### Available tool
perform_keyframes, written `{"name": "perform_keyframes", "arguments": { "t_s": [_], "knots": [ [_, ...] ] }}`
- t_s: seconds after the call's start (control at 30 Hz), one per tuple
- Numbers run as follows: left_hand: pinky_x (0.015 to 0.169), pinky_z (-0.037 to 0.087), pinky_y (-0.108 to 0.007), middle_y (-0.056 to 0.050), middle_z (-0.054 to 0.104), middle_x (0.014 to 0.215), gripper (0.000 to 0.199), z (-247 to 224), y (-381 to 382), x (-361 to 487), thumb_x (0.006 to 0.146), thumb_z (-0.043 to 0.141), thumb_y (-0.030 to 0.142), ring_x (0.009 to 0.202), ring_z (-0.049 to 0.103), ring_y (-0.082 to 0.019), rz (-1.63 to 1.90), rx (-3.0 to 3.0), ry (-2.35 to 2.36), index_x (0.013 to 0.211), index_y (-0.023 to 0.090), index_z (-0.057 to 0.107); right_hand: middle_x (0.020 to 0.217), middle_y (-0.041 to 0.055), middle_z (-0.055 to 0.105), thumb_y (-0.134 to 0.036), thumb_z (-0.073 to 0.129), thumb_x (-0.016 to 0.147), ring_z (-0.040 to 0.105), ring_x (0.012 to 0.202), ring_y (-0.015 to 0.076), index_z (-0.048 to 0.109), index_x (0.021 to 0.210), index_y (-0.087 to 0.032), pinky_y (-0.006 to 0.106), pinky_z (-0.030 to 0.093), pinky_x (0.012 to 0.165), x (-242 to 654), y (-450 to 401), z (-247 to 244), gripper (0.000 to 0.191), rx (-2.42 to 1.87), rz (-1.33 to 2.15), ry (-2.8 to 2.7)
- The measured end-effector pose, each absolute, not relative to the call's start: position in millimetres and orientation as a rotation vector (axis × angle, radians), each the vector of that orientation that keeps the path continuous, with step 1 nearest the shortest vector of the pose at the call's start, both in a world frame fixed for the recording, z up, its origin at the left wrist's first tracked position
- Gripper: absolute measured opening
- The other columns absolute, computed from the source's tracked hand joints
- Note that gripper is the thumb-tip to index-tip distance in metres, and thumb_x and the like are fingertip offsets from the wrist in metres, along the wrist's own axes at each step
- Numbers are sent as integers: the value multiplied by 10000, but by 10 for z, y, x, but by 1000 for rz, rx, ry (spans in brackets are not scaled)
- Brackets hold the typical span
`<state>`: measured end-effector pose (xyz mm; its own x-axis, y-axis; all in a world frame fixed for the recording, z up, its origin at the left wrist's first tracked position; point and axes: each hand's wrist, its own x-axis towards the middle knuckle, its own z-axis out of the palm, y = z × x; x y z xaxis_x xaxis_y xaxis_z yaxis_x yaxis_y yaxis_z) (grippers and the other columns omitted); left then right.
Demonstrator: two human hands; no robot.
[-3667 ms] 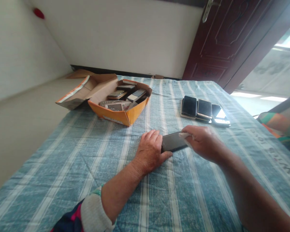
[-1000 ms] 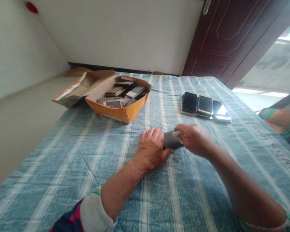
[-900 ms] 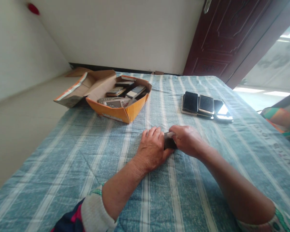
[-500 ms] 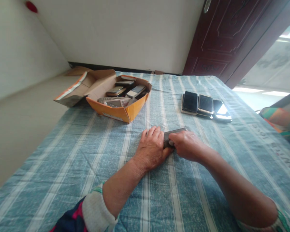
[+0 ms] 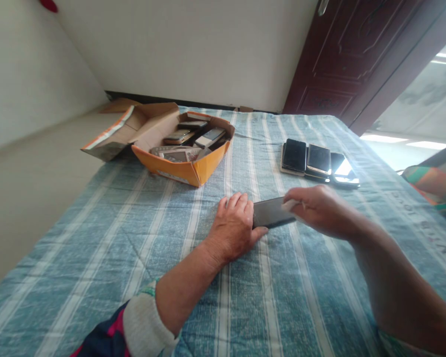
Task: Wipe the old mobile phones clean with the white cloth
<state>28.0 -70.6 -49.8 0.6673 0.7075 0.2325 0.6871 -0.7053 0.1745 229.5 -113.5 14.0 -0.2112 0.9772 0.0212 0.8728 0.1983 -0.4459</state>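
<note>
A dark grey smartphone point(image 5: 271, 213) lies on the striped cloth in front of me, its long side running left to right. My left hand point(image 5: 230, 225) grips its left end, fingers over the far edge and thumb along the near one. At the phone's right end, my right hand point(image 5: 319, 210) is closed in a pinch, blurred by motion. Between its fingertips shows a small white wad point(image 5: 290, 204), perhaps cloth or tissue, touching or just above the phone's right end.
An open orange cardboard box point(image 5: 182, 171) holding several old phones stands at the back left, its lid flap point(image 5: 113, 131) folded out leftward. Smartphones in short stacks point(image 5: 318, 159) lie at the back right. Beyond the blue striped cloth point(image 5: 152, 223) are a wall and a dark red door point(image 5: 342, 64).
My right hand has slid rightward along the phone to its right end, uncovering more of its dark surface. The left hand keeps its place on the phone.
</note>
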Motion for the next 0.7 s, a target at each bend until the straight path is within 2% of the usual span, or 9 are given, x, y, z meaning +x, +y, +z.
{"name": "perform_keyframes", "arguments": {
  "t_s": [0.17,0.33,0.7],
  "knots": [
    [1024,379,-522,-209,571,1294,502,-489,-699,269,810,609,525,1241,483,-364,439,2799,1154,1095,114,575,635,-1,576,-156,471,845,484,594,107,620,764,-163,239,292,562,2112,-1041,12,170,-1776,471,-2124],
    [1035,368,-538,-203,571,1305,485,-509,-685,265,826,584,523,1263,473,-365,429,2785,1151,1109,130,563,776,51,662,-153,463,847,512,636,131,624,855,-171,269,229,553,1892,-946,-174,162,-1948,252,-2256],
    [1036,376,-523,-229,562,1317,517,-500,-716,267,841,575,519,1267,474,-368,423,2798,1178,1110,77,579,660,37,598,-130,545,757,418,543,114,646,781,-178,285,144,521,1937,-1035,-118,115,-1995,154,-2506]
  ]
}}
